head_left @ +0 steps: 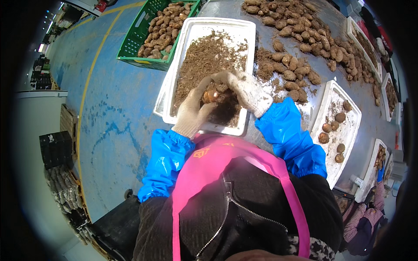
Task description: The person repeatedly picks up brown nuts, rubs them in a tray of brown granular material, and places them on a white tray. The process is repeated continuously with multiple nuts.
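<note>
Over the near end of a white foam tray [250, 39], both gloved hands close around a brown taro corm [212, 96] with a pale reddish patch. My left hand [193, 108] wraps it from the left, fingers curled over its side. From the right, my right hand [246, 90] reaches across the top with bent fingers; its glove is smeared with soil. The right fingertips are partly hidden, and I cannot make out any tool in them. Brown fibrous peelings and soil [204, 56] cover much of the tray's bottom.
A green crate [137, 30] of taro stands beyond the tray on the left. Loose taro [300, 28] lie heaped on the grey table at the far right. Another white tray [348, 143] at right holds several corms. A co-worker [365, 217] is at the lower right edge.
</note>
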`<state>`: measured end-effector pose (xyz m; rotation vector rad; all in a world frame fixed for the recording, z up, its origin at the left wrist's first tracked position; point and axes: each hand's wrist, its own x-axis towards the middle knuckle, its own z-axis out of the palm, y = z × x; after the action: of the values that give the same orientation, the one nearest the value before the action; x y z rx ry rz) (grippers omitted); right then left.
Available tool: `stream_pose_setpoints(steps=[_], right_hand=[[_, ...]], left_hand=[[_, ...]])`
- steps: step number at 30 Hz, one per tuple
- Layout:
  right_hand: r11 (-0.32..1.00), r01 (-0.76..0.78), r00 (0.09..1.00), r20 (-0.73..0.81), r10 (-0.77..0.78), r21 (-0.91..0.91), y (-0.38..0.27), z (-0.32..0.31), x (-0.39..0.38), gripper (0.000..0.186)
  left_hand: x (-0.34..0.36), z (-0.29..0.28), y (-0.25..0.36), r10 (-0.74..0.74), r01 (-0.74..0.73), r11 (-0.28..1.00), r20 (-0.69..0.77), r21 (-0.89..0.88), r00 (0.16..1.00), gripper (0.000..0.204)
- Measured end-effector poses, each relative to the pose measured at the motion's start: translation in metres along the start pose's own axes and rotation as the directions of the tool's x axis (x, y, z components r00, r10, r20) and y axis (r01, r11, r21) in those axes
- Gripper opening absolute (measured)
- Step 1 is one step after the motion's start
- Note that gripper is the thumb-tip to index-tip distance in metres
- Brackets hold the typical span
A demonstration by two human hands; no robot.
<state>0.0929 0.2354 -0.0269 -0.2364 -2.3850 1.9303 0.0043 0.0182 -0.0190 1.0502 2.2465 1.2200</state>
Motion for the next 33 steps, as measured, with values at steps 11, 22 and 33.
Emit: stream_pose_setpoints(steps=[11,22,33], right_hand=[[0.972,-0.135,0.96,-0.218,0.176,0.191,-0.024,0.038,-0.017,0.03],[0.942,-0.317,0.941,-0.163,0.298,-0.106,0.007,0.024,0.006,0.049],[0.783,-0.109,0.968,-0.113,0.223,0.612,-0.019,0.038,-0.023,0.019]], left_hand=[[0.001,0.004,-0.001,-0.28,0.252,0.951,-0.152,-0.179,0.948,0.061],[-0.006,-0.006,0.018,-0.331,0.425,0.737,0.268,-0.525,0.905,0.06],[-0.003,0.003,0.005,-0.441,0.391,0.638,0.102,-0.663,0.892,0.067]])
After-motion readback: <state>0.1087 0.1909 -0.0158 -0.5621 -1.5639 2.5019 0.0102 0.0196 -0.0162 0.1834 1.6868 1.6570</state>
